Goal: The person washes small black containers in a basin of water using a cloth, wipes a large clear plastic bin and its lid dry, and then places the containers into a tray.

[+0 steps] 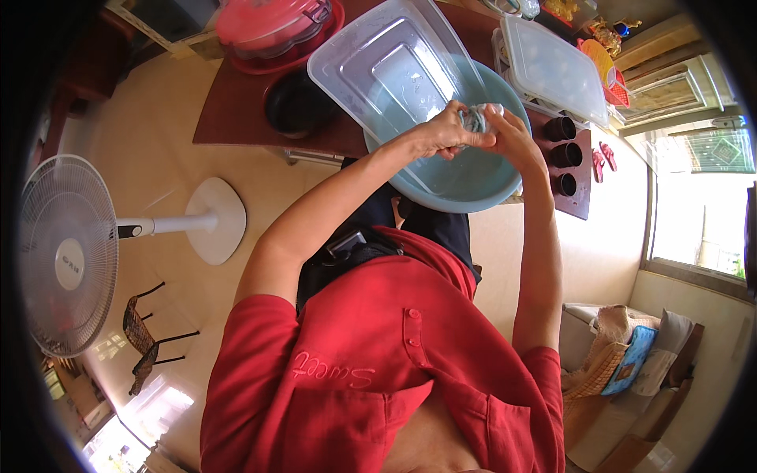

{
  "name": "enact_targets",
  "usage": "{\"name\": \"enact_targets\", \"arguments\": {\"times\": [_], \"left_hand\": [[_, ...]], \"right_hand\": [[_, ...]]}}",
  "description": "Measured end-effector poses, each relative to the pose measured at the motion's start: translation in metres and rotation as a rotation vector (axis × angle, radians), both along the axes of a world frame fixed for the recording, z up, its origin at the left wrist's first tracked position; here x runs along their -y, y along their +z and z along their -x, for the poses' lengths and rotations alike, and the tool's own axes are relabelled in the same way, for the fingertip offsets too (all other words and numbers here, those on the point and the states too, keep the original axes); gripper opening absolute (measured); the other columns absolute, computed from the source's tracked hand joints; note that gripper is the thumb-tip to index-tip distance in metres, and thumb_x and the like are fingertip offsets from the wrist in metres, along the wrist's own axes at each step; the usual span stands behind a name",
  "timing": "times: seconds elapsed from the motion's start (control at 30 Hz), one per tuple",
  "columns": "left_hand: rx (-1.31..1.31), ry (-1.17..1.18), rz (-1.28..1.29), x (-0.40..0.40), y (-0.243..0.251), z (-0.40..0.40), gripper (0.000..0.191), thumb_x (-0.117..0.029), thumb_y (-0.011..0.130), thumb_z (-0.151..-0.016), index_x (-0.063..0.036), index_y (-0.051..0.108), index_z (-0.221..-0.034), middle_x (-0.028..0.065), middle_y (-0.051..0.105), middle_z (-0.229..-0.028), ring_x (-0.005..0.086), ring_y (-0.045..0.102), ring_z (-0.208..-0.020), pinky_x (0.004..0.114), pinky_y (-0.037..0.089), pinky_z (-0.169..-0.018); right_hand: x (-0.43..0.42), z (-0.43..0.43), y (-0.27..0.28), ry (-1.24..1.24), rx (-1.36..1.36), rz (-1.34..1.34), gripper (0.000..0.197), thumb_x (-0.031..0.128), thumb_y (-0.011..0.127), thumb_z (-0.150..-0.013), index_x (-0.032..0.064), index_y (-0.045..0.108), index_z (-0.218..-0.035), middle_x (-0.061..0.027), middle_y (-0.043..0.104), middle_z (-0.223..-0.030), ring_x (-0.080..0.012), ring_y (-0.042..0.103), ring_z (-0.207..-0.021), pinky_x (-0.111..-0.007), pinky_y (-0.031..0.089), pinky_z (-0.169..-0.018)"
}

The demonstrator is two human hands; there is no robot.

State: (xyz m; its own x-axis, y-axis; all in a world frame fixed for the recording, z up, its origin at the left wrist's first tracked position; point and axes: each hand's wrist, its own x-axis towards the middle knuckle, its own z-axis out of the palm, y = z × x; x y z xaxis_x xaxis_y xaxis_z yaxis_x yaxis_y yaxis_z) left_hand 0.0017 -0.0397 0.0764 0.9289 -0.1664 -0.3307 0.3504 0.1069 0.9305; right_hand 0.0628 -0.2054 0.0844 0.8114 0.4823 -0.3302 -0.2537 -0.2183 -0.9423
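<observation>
A wadded white and grey-green cloth (475, 120) is squeezed between both my hands above a light blue plastic basin (458, 204). My left hand (442, 133) grips the cloth from the left, its thumb pointing right. From the other side, my right hand (511, 135) wraps its fingers over the cloth. Some of the cloth is hidden by my fingers. A clear plastic panel, seemingly a box lid (355, 62), rests tilted across the basin's left and far side, with water drops on it. The basin's floor is partly hidden by my hands and the panel.
On the brown table (230, 118) stand a black bowl (298, 103), a red lidded dish (266, 26), a lidded clear storage box (553, 65) and three dark cups (566, 155). A white standing fan (71, 260) is to the left. Red slippers (598, 164) lie beyond the table.
</observation>
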Motion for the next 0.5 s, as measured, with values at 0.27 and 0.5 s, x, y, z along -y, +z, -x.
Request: {"name": "enact_targets", "arguments": {"times": [0.27, 0.5], "left_hand": [[0.022, -0.047, 0.136, 0.001, 0.009, 0.016, 0.036, -0.032, 0.052, -0.089, -0.0044, 0.043, -0.11, 0.0104, 0.056, -0.093, 0.0228, 0.058, -0.07, 0.036, 0.047, -0.056], [0.509, 0.268, -0.657, 0.011, 0.027, 0.023, 0.022, -0.016, 0.055, -0.077, 0.0054, 0.058, -0.075, 0.0225, 0.059, -0.08, 0.033, 0.06, -0.072, 0.039, 0.047, -0.067]], "right_hand": [[0.0, 0.014, 0.008, -0.166, 0.006, -0.439, 0.032, 0.028, 0.059, -0.087, 0.0048, 0.056, -0.109, -0.0026, 0.057, -0.089, -0.0115, 0.056, -0.079, -0.026, 0.047, -0.069], [-0.029, 0.041, 0.016, -0.471, 0.44, -0.283, 0.031, 0.023, 0.066, -0.083, 0.0012, 0.05, -0.098, -0.0068, 0.059, -0.082, -0.0086, 0.053, -0.071, -0.022, 0.042, -0.059]]}}
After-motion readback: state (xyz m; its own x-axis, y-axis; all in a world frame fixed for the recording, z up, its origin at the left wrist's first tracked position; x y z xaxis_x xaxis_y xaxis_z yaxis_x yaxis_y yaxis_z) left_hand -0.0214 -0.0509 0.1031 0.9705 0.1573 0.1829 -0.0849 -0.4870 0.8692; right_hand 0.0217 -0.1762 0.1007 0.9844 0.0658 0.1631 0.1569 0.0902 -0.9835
